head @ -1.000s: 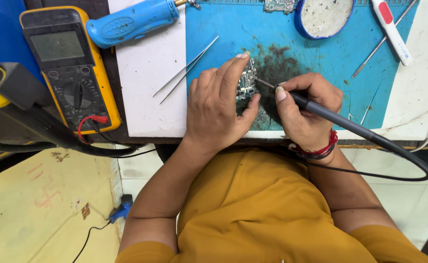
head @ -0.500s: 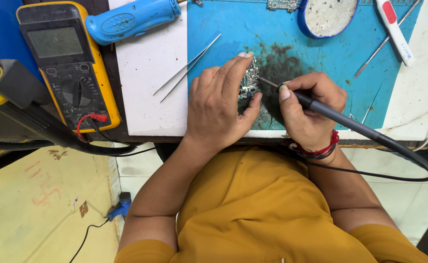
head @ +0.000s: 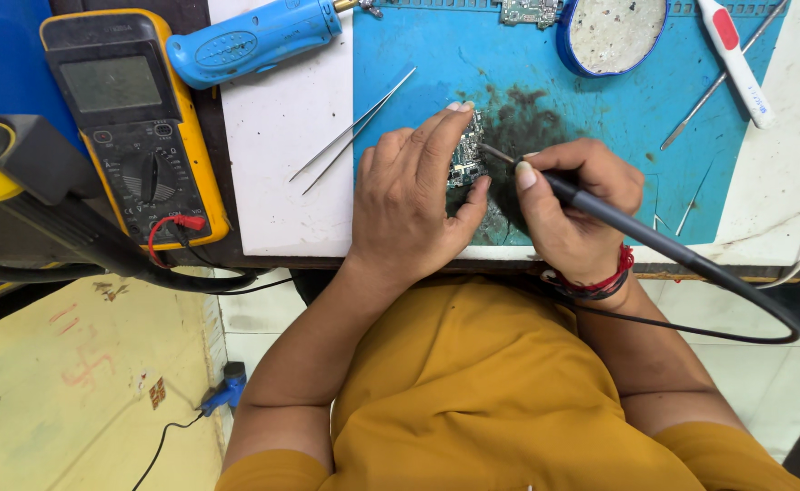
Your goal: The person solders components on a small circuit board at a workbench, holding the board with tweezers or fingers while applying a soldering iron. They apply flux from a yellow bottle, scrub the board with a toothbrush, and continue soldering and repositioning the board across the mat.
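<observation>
Barely moved since before; our left hand still pins the circuit board, right hand gripping the soldering iron; a slip could burn fingers.

An electronics repair bench — multimeter, blue work mat, tweezers, soldering iron.

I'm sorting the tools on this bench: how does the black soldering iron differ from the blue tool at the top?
The soldering iron is black and slim; the blue tool is thick and stubby. The iron is gripped pen-style in the right hand, tip at the circuit board that the left hand steadies; the blue tool lies untouched. Both have metal tips.
</observation>
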